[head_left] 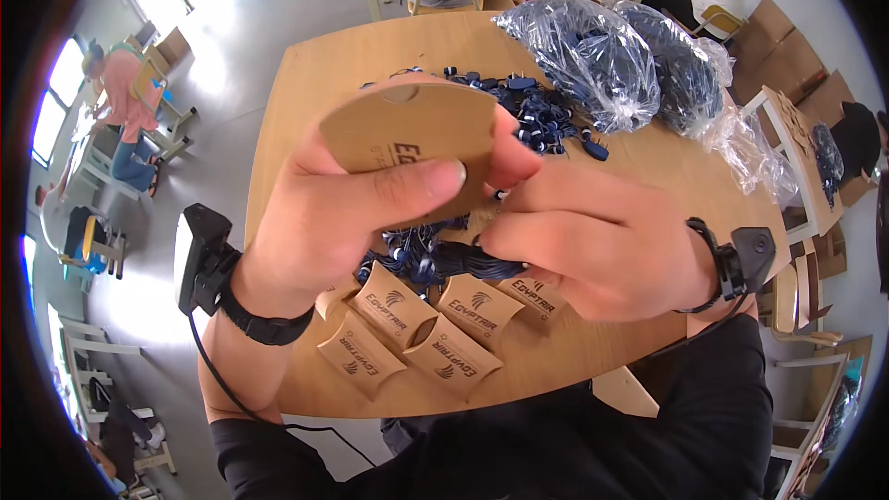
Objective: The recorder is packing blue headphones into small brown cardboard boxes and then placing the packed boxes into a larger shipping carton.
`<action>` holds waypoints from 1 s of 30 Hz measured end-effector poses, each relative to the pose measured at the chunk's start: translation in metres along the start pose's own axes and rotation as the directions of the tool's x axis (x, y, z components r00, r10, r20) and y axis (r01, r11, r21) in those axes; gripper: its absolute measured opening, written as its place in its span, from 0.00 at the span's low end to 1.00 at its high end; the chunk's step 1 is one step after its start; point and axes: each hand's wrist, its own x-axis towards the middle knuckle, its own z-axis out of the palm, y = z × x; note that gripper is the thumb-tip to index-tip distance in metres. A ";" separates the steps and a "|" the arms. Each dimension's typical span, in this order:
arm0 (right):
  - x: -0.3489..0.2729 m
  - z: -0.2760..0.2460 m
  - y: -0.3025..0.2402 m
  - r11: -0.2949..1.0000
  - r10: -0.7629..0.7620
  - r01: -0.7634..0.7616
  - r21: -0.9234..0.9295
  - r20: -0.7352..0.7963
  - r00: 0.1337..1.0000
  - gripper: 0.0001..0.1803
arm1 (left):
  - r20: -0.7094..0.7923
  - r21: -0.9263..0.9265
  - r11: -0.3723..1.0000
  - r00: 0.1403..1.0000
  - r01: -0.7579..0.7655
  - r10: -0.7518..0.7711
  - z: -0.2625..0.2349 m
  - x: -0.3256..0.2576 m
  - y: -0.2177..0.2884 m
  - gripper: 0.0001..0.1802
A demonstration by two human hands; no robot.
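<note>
Carton, notch topmost, lengthwise apparently upright

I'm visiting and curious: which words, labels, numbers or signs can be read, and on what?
I won't copy names or wording, only say where print stands.
Carton in the left hand: dark lettering, partly covered; smaller marks too blurred to read.
Most brown cartons on the table: legible dark lettering with an emblem.

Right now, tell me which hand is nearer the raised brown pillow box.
Left: the left hand grips the brown pillow box directly; the right hand is below it and to the right.
</note>
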 end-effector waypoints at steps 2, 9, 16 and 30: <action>0.002 -0.013 -0.002 1.000 0.018 -0.019 0.013 0.065 0.998 0.22 | -0.070 0.122 0.993 0.997 -0.002 0.011 -0.005 -0.001 0.000 0.25; -0.004 -0.032 0.004 0.997 -0.022 0.006 -0.081 -0.203 0.979 0.16 | -0.018 0.425 0.905 0.999 -0.020 0.031 -0.013 -0.004 -0.018 0.20; -0.006 -0.037 0.014 0.994 -0.062 0.042 -0.100 -0.204 0.977 0.20 | 0.120 0.680 0.702 0.977 -0.210 0.175 0.000 -0.003 -0.036 0.16; -0.011 -0.034 0.022 0.995 -0.056 0.043 -0.085 -0.154 0.986 0.18 | 0.136 0.783 0.617 0.990 -0.079 -0.046 -0.005 -0.012 -0.036 0.20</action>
